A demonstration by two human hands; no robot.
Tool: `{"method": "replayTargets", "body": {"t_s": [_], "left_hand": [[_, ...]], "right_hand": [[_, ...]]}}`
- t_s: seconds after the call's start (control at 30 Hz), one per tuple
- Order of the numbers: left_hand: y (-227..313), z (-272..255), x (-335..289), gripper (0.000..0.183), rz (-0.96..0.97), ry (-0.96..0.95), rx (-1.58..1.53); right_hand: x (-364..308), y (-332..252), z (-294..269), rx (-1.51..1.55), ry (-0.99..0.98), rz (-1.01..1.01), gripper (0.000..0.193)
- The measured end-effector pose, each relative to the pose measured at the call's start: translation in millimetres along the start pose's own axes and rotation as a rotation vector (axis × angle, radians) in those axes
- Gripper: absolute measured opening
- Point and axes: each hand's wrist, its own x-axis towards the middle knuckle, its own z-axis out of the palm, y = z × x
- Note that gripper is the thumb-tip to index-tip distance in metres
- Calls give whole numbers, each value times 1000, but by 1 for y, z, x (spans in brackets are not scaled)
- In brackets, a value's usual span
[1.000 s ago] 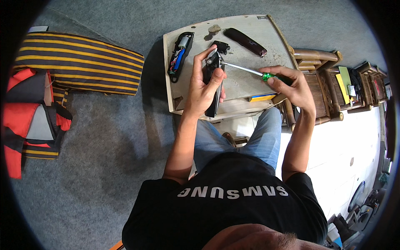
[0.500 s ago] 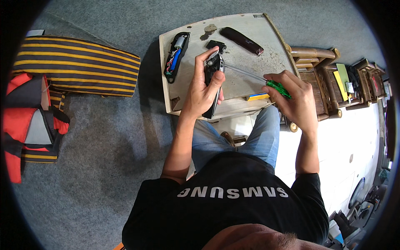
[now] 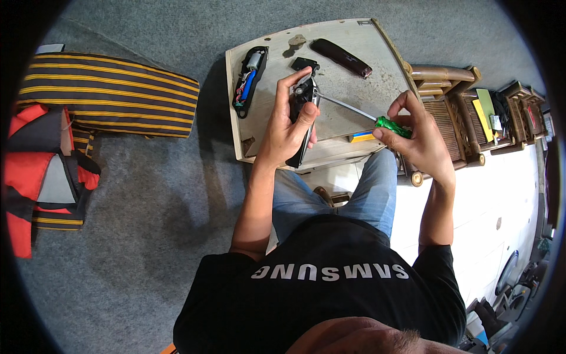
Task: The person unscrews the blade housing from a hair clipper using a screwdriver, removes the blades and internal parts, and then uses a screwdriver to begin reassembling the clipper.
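— How is the room being filled?
— Grey carpet [image 3: 135, 177] is being seen at left and beyond, pale floor [image 3: 480, 203] at right.

— And the surface?
— A worn, stained table [image 3: 383, 76] is being flanked by bamboo furniture [image 3: 445, 121] on the right; well apart on the left, a striped cushion [image 3: 118, 94] is being shown.

— The hands?
— Above the table's near edge, a black device [image 3: 304, 93] is being gripped in the closed left hand [image 3: 284, 130]. In the partly curled right hand [image 3: 423, 141], a green-handled screwdriver [image 3: 392, 127] is being held lightly, its shaft being directed at the device's upper end.

— Anything smaller?
— A dark casing [image 3: 342, 57], an opened black shell [image 3: 250, 82] and a small black piece [image 3: 303, 62] are being supported on the tabletop.
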Motion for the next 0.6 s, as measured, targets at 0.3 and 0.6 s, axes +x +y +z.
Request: {"method": "replayTargets", "body": {"t_s": [0.3, 0.6], "left_hand": [[2, 0, -1, 70, -23, -10, 29], [1, -3, 0, 69, -26, -54, -45]], "right_hand": [[-4, -21, -2, -547, 143, -332, 27], [0, -8, -14, 225, -281, 398, 37]]}}
